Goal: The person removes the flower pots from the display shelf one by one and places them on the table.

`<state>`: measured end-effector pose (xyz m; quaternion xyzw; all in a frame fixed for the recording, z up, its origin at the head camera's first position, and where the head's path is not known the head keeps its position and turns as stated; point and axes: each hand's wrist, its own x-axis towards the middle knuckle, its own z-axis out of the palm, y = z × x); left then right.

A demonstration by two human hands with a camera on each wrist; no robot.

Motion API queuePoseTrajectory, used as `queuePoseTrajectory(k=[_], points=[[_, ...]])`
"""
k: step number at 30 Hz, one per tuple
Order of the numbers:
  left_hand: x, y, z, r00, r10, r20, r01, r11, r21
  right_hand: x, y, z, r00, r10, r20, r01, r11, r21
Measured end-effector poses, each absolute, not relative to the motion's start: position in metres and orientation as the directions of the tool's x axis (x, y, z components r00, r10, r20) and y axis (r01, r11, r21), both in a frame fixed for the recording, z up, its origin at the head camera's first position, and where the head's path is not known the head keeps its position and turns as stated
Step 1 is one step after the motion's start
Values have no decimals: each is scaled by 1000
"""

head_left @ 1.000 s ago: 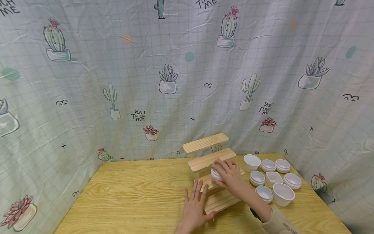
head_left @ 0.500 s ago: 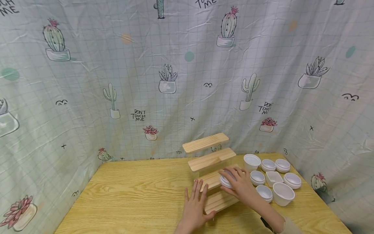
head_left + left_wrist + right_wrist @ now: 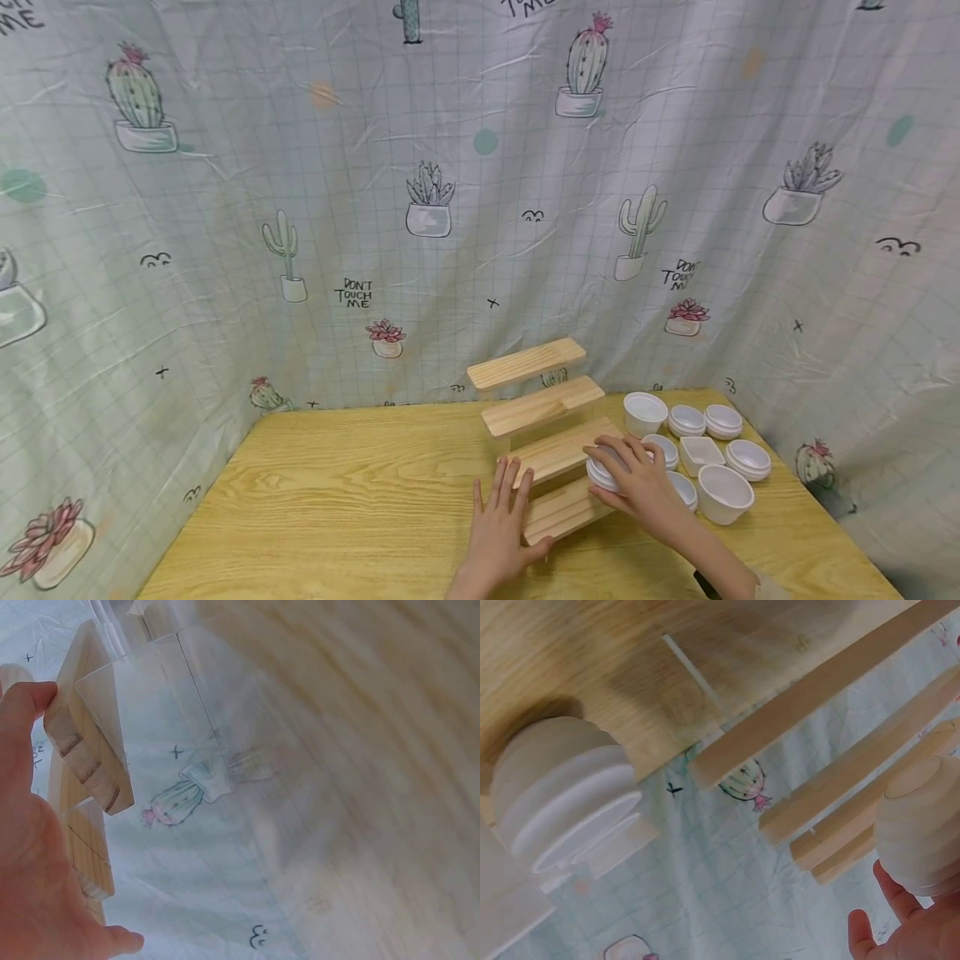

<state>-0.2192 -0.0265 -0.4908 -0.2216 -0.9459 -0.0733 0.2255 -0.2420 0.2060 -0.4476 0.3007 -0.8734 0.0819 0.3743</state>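
Observation:
A stepped display stand (image 3: 551, 451) with pale wooden shelves and clear side panels stands right of the table's middle. My left hand (image 3: 497, 533) rests spread against its left end. In the left wrist view, a fingertip of the left hand (image 3: 34, 855) touches a shelf's end. My right hand (image 3: 648, 492) grips a small round white pot (image 3: 602, 472) at the right end of the lower shelves. The right wrist view has this ribbed pot (image 3: 919, 832) held by the fingers beside the shelf ends. Whether it touches a shelf cannot be told.
Several white containers crowd the table's right side: a tall cup (image 3: 645, 412), a wider cup (image 3: 724, 493), a square dish (image 3: 702, 454) and round pots (image 3: 747, 460). A cactus-print curtain (image 3: 480, 200) hangs behind the wooden table (image 3: 337, 492).
My right hand has carried the white pot rightward and slightly down along the stand, from the third shelf's middle to its right end. The left hand has stayed in place.

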Motion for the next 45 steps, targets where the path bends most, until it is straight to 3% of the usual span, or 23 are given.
queuePoseTrajectory(k=[12,45], points=[[-221,-27,-493,-806,385,451,456,888,56,-237,227,-464,-510,-441,738,-589,805,74],[-220,-25,-493,-789,392,472,445,896,-1,-209,306,-475,-577,-254,776,-450,892,-43]])
